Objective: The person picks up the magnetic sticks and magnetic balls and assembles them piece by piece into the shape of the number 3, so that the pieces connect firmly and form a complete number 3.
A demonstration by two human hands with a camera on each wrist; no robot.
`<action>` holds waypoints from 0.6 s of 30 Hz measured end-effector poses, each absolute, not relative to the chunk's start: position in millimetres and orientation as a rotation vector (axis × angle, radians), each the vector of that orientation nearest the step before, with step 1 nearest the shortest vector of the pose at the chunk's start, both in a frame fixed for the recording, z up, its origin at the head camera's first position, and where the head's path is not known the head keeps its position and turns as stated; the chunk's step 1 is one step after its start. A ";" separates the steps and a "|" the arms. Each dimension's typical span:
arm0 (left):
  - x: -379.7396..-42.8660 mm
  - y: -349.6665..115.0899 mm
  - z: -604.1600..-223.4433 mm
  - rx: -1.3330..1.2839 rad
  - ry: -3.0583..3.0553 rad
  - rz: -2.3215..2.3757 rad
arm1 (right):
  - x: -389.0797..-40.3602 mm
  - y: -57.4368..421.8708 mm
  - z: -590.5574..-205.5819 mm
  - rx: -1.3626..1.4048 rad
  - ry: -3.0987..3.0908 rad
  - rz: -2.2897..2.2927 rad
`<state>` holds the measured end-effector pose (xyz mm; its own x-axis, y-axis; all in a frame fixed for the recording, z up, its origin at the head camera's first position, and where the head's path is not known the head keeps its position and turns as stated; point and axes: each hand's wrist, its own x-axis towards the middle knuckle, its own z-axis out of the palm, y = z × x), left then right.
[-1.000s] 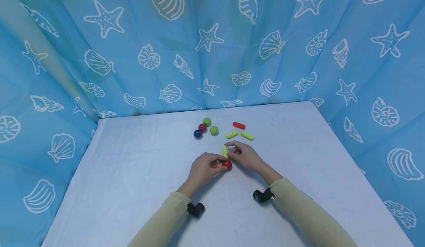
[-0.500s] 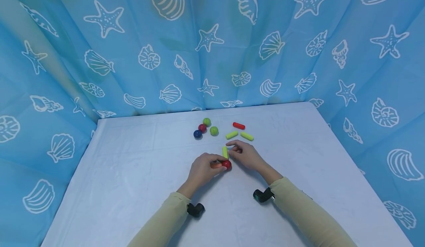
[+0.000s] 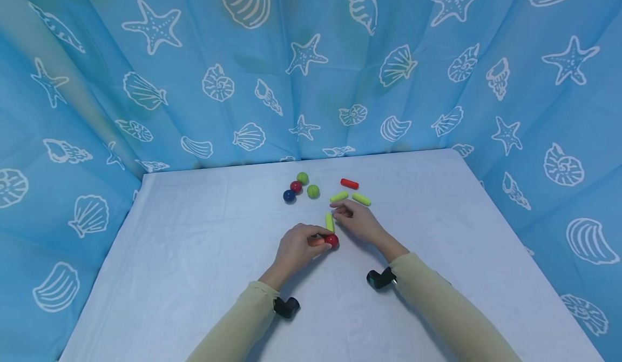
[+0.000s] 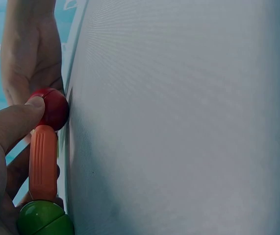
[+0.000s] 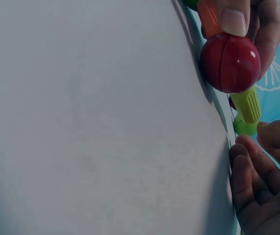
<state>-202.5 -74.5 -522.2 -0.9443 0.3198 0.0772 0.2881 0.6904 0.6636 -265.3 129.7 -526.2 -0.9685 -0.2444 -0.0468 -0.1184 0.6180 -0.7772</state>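
My left hand [image 3: 295, 249] pinches a joined toy piece, its thumb on a glossy red ball [image 4: 53, 110]. An orange ribbed rod [image 4: 43, 161] runs from that ball to a green ball [image 4: 45, 219], which my left hand hides in the head view. From the red ball a yellow-green rod [image 5: 248, 105] points away toward the back of the table. My right hand [image 3: 358, 221] holds nothing. Its fingers are loosely bent, just right of that rod's far end and in front of two loose yellow-green rods [image 3: 339, 196].
Behind the hands lie a red rod [image 3: 350, 183], a dark blue ball [image 3: 289, 196], a second red ball [image 3: 296, 187] and two light green balls [image 3: 313, 191]. A white cloth covers the table [image 3: 194, 232]. Blue shell-print curtains [image 3: 194, 81] stand around it.
My right hand has let go of the rod on the red ball and moved a little away, toward the loose yellow-green rods. My left hand keeps its hold in the same place.
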 end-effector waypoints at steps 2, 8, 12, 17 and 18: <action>-202.5 -74.6 -522.1 0.508 2.848 1.103 | -267.3 128.6 -525.5 -0.298 2.682 -1.285; -202.3 -74.6 -522.7 0.499 2.842 1.103 | -274.0 125.4 -525.5 -0.334 2.683 -1.293; -203.4 -74.6 -523.3 0.493 2.838 1.097 | -279.8 122.6 -525.8 -0.344 2.691 -1.283; -204.4 -74.8 -524.4 0.488 2.829 1.102 | -285.5 118.9 -524.6 -0.346 2.697 -1.270; -204.5 -74.8 -524.5 0.489 2.829 1.101 | -286.6 118.3 -524.4 -0.347 2.700 -1.267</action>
<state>-204.5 -74.8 -524.5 -0.9472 0.3164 0.0523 0.2685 0.6931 0.6690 -286.6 118.3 -524.4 -0.9638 -0.2653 -0.0279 -0.1482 0.6192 -0.7711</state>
